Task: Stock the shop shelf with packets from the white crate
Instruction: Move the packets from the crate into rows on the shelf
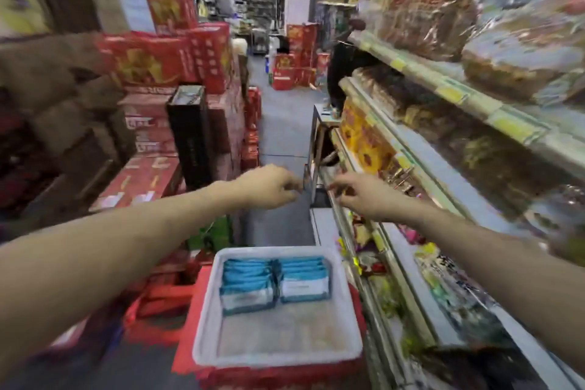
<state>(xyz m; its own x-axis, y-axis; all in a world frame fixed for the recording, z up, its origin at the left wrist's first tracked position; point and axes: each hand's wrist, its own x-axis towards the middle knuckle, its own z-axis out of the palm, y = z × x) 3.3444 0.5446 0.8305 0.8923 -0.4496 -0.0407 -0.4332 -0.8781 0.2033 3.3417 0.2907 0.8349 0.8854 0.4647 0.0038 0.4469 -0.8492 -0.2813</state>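
Note:
A white crate (205, 310) sits low in the middle on a red stand. Two stacks of blue-and-white packets (273, 282) lie in its far half; its near half is bare. Both arms reach out over the crate toward the shelf (408, 263) on the right. My left hand (269, 187) hovers in the aisle with fingers loosely curled, holding nothing that I can see. My right hand (364, 195) is at the shelf's front edge, fingers curled near small packets; the blur hides whether it holds one.
Red cartons (164, 63) and a black box (190, 136) are stacked along the left of the narrow aisle. Shelves of wrapped snacks (427, 19) fill the right side. The grey floor (281, 123) runs ahead between them. The whole view is motion-blurred.

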